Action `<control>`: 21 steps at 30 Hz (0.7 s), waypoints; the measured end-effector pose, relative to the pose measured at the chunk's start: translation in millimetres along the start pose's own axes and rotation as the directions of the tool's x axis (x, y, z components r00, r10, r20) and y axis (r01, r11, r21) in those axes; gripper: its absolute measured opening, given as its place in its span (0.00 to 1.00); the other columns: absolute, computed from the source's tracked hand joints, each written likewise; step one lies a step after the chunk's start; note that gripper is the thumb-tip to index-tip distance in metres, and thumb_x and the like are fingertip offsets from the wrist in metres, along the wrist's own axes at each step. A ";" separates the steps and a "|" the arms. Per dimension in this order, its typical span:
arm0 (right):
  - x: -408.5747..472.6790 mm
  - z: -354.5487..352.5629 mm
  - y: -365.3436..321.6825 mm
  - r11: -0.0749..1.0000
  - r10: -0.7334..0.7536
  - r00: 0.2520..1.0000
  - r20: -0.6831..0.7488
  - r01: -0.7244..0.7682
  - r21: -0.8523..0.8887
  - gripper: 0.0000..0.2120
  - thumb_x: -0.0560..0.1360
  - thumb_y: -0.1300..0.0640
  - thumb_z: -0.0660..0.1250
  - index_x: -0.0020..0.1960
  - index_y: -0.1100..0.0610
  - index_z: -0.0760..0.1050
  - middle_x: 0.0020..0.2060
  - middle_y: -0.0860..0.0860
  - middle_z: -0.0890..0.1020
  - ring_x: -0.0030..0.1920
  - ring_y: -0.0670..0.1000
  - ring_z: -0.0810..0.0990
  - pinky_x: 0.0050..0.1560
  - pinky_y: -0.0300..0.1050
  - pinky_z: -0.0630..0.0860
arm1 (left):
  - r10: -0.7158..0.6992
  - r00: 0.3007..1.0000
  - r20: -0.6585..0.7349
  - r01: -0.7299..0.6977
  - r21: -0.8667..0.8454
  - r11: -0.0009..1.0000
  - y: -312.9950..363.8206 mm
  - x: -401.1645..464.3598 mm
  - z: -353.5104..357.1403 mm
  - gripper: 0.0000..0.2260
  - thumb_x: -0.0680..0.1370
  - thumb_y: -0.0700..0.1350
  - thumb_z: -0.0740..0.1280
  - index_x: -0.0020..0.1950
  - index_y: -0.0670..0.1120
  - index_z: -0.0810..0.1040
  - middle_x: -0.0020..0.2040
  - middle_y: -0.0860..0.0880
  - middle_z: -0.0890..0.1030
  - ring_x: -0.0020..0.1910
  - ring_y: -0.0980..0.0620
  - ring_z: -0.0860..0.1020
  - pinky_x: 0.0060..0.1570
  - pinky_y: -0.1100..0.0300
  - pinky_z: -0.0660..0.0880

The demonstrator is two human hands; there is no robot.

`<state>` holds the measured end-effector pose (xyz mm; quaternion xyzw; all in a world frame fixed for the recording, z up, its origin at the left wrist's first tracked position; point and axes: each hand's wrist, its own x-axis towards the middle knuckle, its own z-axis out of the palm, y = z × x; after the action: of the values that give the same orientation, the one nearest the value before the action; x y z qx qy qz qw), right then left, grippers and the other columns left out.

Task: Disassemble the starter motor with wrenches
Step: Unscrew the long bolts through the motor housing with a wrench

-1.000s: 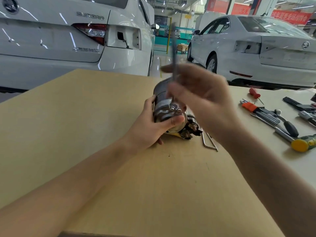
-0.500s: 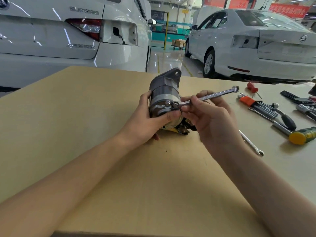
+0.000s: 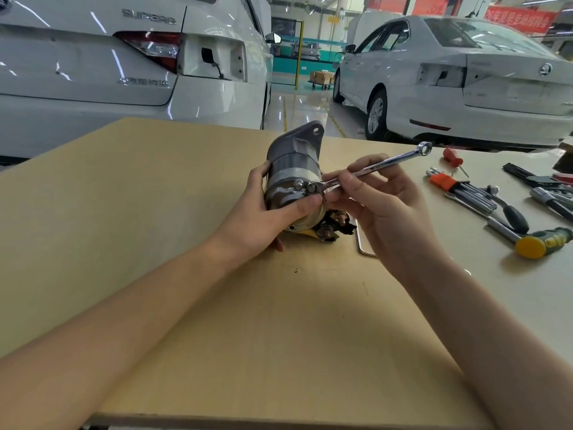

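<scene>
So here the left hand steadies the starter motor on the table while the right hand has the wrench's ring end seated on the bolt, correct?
Not quite. The head view shows the open end of the wrench on the bolt; its ring end points up and away, free in the air. The rest holds: the left hand steadies the starter motor on the table, and the right hand holds the wrench.

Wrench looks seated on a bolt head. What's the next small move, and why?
Probably swing the silver combination wrench to loosen the bolt: its open end sits on the bolt head, the right hand pinches its shaft, and the left hand braces the grey starter motor.
</scene>
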<state>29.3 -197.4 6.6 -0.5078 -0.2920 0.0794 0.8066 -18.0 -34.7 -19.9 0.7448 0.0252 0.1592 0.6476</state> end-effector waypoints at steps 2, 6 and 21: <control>-0.8 -0.6 0.9 1.000 -0.015 1.000 -0.002 0.015 -0.026 0.08 0.69 0.64 0.68 0.46 0.61 0.73 0.41 0.60 0.84 0.36 0.53 0.83 0.42 0.45 0.80 | 0.003 1.000 0.006 -0.003 -0.005 1.000 0.2 0.4 0.7 0.53 0.56 0.60 0.72 0.78 0.50 0.54 0.54 0.56 0.77 0.43 0.62 0.80 0.25 0.59 0.76; 3.0 11.2 -3.7 0.906 -0.198 0.977 0.075 0.211 -0.367 0.09 0.75 0.69 0.66 0.53 0.59 0.74 0.38 0.55 0.83 0.34 0.49 0.81 0.39 0.44 0.80 | 0.005 1.000 0.014 -0.005 0.006 1.000 -0.5 -0.2 -0.2 0.52 0.58 0.60 0.73 0.78 0.51 0.54 0.55 0.53 0.78 0.41 0.60 0.81 0.25 0.59 0.77; 2.1 13.4 -13.1 0.999 0.013 1.000 -0.001 -0.013 0.030 0.07 0.79 0.69 0.56 0.46 0.61 0.69 0.36 0.56 0.80 0.30 0.50 0.74 0.32 0.41 0.70 | -0.006 1.000 0.003 0.006 0.028 1.000 -0.1 -0.9 0.1 0.52 0.57 0.61 0.73 0.78 0.53 0.55 0.55 0.55 0.78 0.39 0.59 0.80 0.27 0.57 0.77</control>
<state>21.4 -192.3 23.0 -0.4974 -0.2871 0.0888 0.8138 -18.8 -35.0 -20.2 0.7538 0.0284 0.1557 0.6378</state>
